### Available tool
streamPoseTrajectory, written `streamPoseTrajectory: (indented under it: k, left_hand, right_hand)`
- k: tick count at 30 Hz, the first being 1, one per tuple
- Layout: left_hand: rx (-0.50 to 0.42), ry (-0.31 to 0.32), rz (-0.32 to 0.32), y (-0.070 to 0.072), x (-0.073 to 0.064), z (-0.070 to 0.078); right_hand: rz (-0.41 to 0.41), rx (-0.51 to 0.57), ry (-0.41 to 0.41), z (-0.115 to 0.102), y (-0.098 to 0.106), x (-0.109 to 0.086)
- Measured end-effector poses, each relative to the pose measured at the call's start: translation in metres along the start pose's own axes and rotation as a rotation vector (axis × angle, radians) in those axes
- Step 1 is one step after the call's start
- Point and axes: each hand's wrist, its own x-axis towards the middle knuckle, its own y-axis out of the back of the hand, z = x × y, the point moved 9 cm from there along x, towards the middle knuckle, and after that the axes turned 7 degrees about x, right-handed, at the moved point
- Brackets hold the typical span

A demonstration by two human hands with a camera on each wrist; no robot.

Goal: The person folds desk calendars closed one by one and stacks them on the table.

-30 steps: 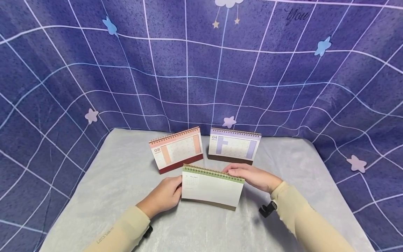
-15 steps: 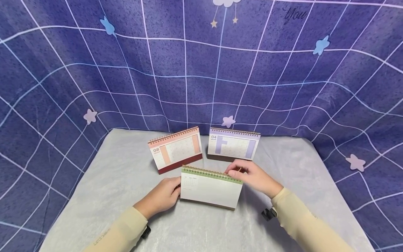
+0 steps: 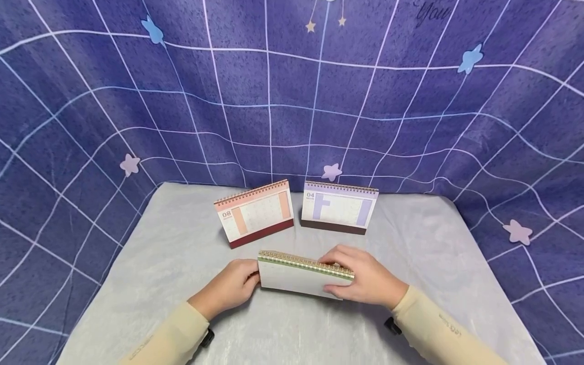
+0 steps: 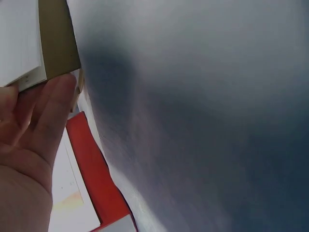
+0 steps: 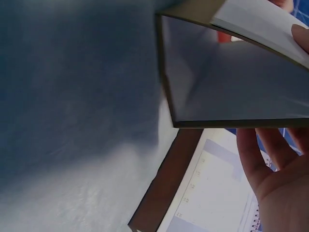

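Observation:
A desk calendar (image 3: 292, 278) with a green top strip and gold coil binding stands tent-like on the table between both hands. At its left end, my left hand (image 3: 230, 285) holds the side edge, thumb by the pages and fingers against the brown stand (image 4: 59, 41) in the left wrist view. My right hand (image 3: 367, 276) grips the right end, thumb on the front page and fingers behind the back panel. Looking through the stand's open end, the right wrist view shows its hollow inside (image 5: 231, 82). The front page's print is not readable.
Behind stand a peach desk calendar (image 3: 257, 217) marked 08 on a dark red base and a purple one (image 3: 339, 208) marked 04 on a dark brown base. A grey cloth covers the table (image 3: 159, 263); a blue grid-patterned curtain (image 3: 292, 76) encloses the back and sides.
My right hand has shifted from the coil at the top to a grip with the thumb on the front. The green calendar's top now sits lower and nearer me. The left hand stays at its end.

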Motion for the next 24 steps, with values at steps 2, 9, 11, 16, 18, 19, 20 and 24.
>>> streamPoseTrajectory:
  k: [2, 9, 11, 16, 18, 19, 20, 24]
  left_hand:
    - [0.004, -0.017, 0.018, 0.002, -0.005, 0.001]
    - [0.051, -0.138, 0.143, 0.011, -0.015, 0.013]
    - [0.078, -0.185, 0.192, 0.015, -0.015, 0.018]
    - [0.118, -0.228, 0.252, 0.019, -0.014, 0.022]
    - [0.125, -0.218, 0.257, 0.019, -0.014, 0.022]
    - [0.128, -0.211, 0.257, 0.019, -0.013, 0.022]
    - [0.128, -0.205, 0.258, 0.02, -0.013, 0.022]
    - [0.106, -0.167, 0.269, 0.021, -0.01, 0.021]
  right_hand:
    - [-0.005, -0.065, 0.035, -0.004, -0.003, -0.002]
    - [0.018, -0.211, 0.16, -0.015, -0.006, -0.012]
    - [0.025, -0.243, 0.19, -0.018, -0.005, -0.013]
    - [0.045, -0.283, 0.235, -0.021, -0.004, -0.016]
    - [0.054, -0.278, 0.231, -0.021, -0.003, -0.017]
    - [0.062, -0.271, 0.226, -0.02, -0.003, -0.017]
    - [0.07, -0.259, 0.22, -0.02, -0.002, -0.017]
    - [0.123, -0.17, 0.195, -0.02, 0.003, -0.013]
